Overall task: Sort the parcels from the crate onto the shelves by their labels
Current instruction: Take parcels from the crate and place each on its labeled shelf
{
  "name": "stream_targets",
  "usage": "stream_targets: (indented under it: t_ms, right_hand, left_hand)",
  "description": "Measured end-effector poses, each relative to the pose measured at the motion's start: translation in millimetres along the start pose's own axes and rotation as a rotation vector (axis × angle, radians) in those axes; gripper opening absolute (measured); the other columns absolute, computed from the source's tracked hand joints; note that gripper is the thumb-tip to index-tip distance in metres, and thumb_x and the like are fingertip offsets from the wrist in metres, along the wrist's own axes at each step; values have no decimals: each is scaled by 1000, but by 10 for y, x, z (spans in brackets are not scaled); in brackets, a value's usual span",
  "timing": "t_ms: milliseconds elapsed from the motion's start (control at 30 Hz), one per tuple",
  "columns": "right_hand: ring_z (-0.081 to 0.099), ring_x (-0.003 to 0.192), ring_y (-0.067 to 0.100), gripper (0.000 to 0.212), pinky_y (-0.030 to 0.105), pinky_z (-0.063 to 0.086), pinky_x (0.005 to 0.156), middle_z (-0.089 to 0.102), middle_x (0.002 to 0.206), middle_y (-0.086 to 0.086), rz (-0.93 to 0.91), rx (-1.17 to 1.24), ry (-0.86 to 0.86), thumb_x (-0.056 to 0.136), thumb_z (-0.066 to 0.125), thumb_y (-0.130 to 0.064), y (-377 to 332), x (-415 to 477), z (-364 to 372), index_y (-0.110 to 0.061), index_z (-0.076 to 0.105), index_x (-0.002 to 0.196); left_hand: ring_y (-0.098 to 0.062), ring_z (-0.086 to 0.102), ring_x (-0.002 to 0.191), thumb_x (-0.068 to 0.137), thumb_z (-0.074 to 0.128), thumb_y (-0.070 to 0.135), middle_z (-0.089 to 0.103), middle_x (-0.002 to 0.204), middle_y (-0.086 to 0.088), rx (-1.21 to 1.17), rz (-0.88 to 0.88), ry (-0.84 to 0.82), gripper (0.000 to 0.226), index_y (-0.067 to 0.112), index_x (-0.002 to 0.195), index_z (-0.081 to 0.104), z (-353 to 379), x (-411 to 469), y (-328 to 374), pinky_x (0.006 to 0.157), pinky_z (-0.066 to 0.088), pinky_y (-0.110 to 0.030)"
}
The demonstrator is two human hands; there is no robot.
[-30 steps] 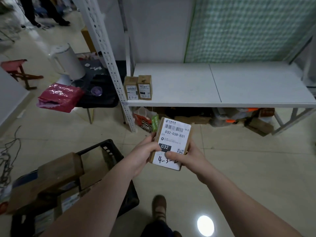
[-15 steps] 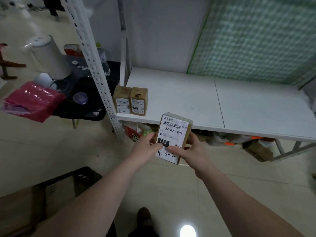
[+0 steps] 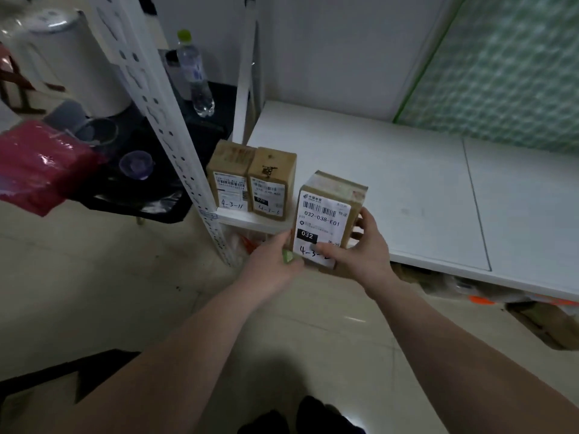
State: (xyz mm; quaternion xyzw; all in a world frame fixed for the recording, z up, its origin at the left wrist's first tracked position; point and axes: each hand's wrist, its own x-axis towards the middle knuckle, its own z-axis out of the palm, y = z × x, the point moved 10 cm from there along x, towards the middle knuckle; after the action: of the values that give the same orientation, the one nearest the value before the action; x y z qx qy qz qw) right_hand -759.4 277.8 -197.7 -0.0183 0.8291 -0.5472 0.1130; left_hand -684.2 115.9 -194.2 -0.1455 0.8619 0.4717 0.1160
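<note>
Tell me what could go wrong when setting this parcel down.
The parcel is held at the shelf's front edge; set there, it might tip off. A nudge may topple the two parcels standing close on its left. The right hand covers the label's last digit; it may be misread.

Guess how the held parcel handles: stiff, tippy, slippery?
Probably stiff: the held parcel shows square edges between the left hand and right hand. Likely stable upright: two similar parcels stand so on the shelf. Its glossy taped top may be slick.
</note>
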Motion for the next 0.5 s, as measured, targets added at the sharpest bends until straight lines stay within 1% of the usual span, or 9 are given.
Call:
stream_targets:
  t_ms: [33,67,100,167,233,267,367,433,500]
  right_hand:
    - [57,101,5,89,20,50,82,59,111,-18,-39,-44,17,58,94,-25,63,149,22,-28,44,132]
    - [56,105,6,91,23,49,86,59,115,-14,-77,-81,34,58,94,-27,137,300,47,-26,44,134]
    - [56,108,7,93,26,49,89,60,119,-12,-117,-106,45,57,94,-29,214,442,84,-26,43,135]
    - [56,111,7,96,30,50,93,60,122,-12,-180,-137,57,55,94,-33,406,700,182,-27,43,136]
    - [55,113,7,100,35,50,96,60,126,-12,-235,-155,69,54,94,-36,595,929,280,-27,41,138]
    - [54,115,8,102,37,50,98,59,128,-11,-262,-154,71,54,94,-36,676,1023,332,-27,40,140]
    - [52,120,8,105,44,50,99,56,133,-11,-328,-129,66,56,91,-39,928,1227,488,-27,36,144]
    - [52,116,-1,97,34,52,98,54,131,-16,-367,-99,60,61,89,-39,1052,1296,582,-28,37,143]
    - [51,108,-6,90,20,49,89,51,128,-21,-409,-97,65,66,85,-40,1078,1300,669,-30,37,141]
  left_hand:
    - [15,39,77,92,56,19,51,105,22,28,16,5,47,36,135,45,61,155,-79,56,35,-1]
    - [13,43,80,92,56,19,53,111,19,55,41,20,48,34,136,44,118,310,-143,60,36,1]
    - [8,49,89,92,56,19,55,120,14,82,66,45,48,31,137,44,170,460,-214,71,38,0]
    - [-8,48,118,90,58,20,46,138,6,175,96,132,54,22,141,40,264,732,-422,98,41,-20]
    - [-20,30,140,89,58,26,28,152,-2,370,109,235,66,14,147,29,345,981,-683,113,31,-34]
    - [-24,19,145,90,56,31,19,156,-4,481,108,280,71,13,150,22,379,1085,-806,117,24,-39]
    - [-26,4,148,94,48,40,4,160,-9,704,110,329,75,13,152,9,527,1368,-1139,120,9,-44]
    - [-26,2,148,95,43,41,2,160,-12,773,118,370,75,10,152,6,617,1461,-1254,118,4,-42]
    - [-27,2,148,95,42,39,3,160,-14,808,151,449,75,7,152,4,661,1481,-1276,118,2,-41]
